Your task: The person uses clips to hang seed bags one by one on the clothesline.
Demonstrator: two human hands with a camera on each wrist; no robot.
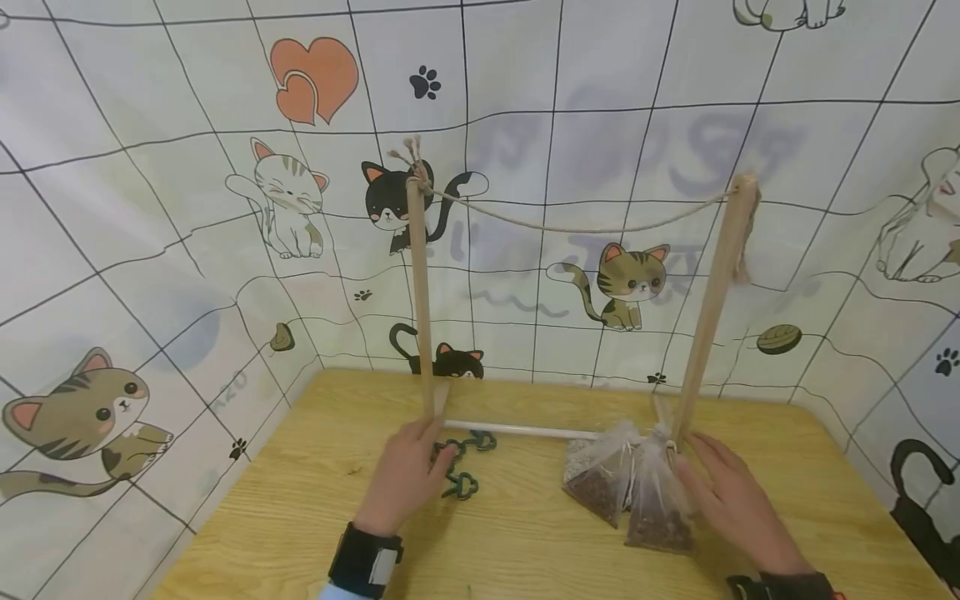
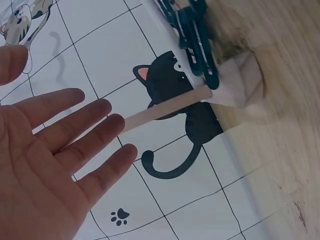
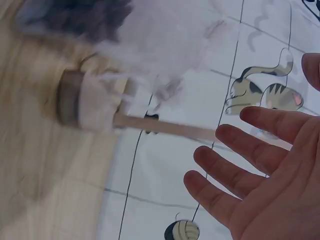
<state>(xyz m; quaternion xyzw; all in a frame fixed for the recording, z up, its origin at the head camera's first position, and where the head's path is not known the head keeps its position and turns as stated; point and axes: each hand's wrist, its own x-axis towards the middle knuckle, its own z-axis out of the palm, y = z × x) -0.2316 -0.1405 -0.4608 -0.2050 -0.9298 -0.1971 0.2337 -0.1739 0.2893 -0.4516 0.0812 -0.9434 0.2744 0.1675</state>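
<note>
A wooden stand has a left upright [image 1: 421, 300] and a right upright [image 1: 711, 317], joined low down by a white rod [image 1: 517, 430]. A sagging string [image 1: 585, 230] is tied between their tops. My left hand [image 1: 401, 475] is at the foot of the left upright, fingers spread and nearly straight in the left wrist view. Beside it lie several dark green clips [image 1: 463, 485]. My right hand [image 1: 731, 500] is by the right upright's foot, its fingers extended. Two clear plastic bags [image 1: 660, 521] with dark brown contents hang together at the rod's right end, near my right fingers.
The stand is on a light wooden table [image 1: 540, 542]. Behind and at both sides hangs a white cloth [image 1: 510, 58] printed with grid lines, cats and paw prints. Frayed string ends [image 1: 412, 154] stick up from the left upright.
</note>
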